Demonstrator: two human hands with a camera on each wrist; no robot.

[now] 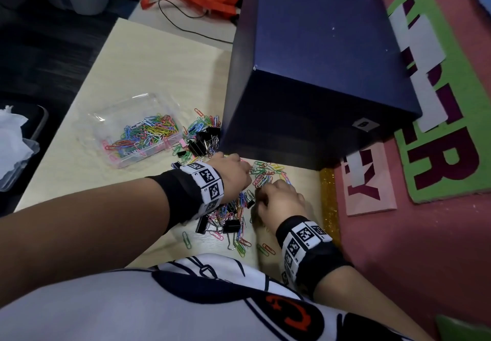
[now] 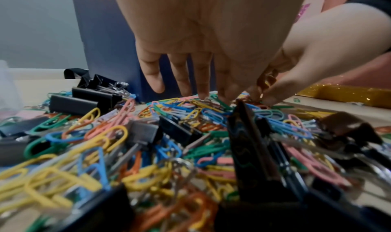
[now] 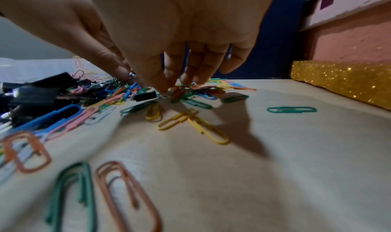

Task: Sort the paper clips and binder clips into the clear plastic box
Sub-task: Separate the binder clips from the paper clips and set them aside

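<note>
1. The loose paper clips [image 1: 265, 173] lie in a heap on the table [image 1: 148, 56], directly beneath both hands; more are scattered toward 6 o'clock.
2. The binder clips [image 1: 203, 140] form one cluster at 11 o'clock of the left hand [image 1: 233, 173]; others lie at 6 o'clock of it.
3. The clear plastic box [image 1: 132, 130], already holding paper clips, stands well apart at 10 o'clock of the hands.
4. The left hand reaches palm down, fingers [image 2: 203, 78] nearly straight, tips touching the heap; no clip is gripped.
5. The right hand [image 1: 279, 198] arches over the heap, thumb and fingers [image 3: 190, 68] drawn together at the clips. Whether they pinch one cannot be determined.
6. A dark blue box [image 1: 318, 61] borders the heap at 12 o'clock.
</note>
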